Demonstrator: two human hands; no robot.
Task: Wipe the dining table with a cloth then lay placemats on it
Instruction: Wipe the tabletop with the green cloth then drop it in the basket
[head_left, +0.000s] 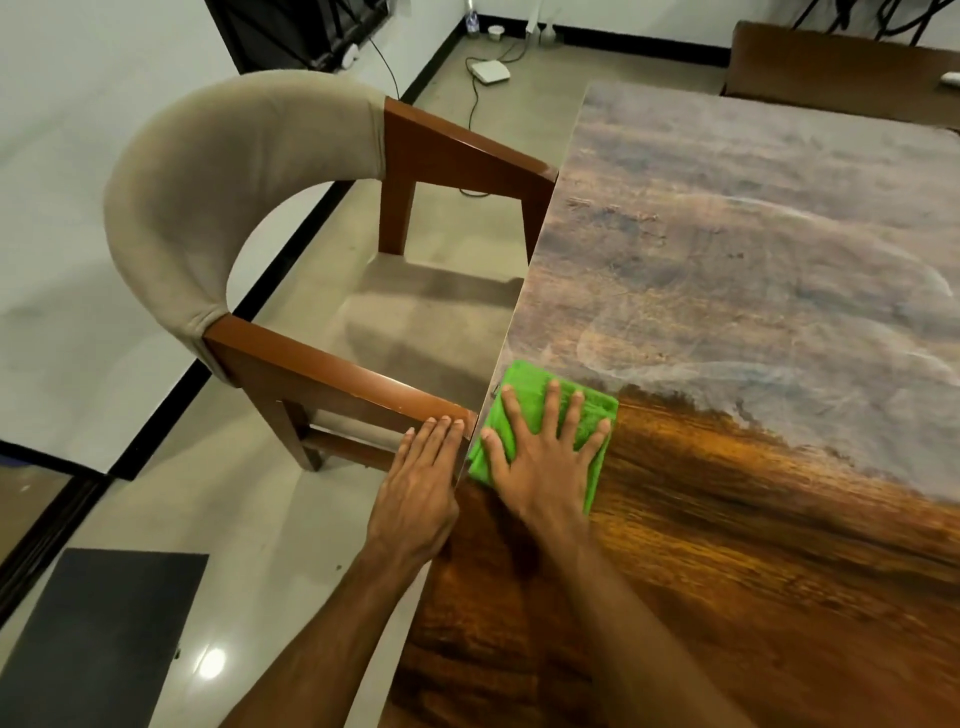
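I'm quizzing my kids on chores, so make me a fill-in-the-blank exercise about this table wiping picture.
1. The folded fuzzy cloth under the right hand is coloured ____.
2. The left hand's fingertips touch the wooden arm of a beige padded ____.
3. The brown wooden table looks hazy on its far part and glossy on its ____ part.
Missing words: green; chair; near.

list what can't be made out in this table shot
Head view:
Green folded cloth: middle hidden under the spread right hand.
Brown wooden dining table: right side and near end cut off by the frame.
Small pale objects by the far wall: too small to identify.
Dark flat slab on the floor: cut by the bottom-left corner.
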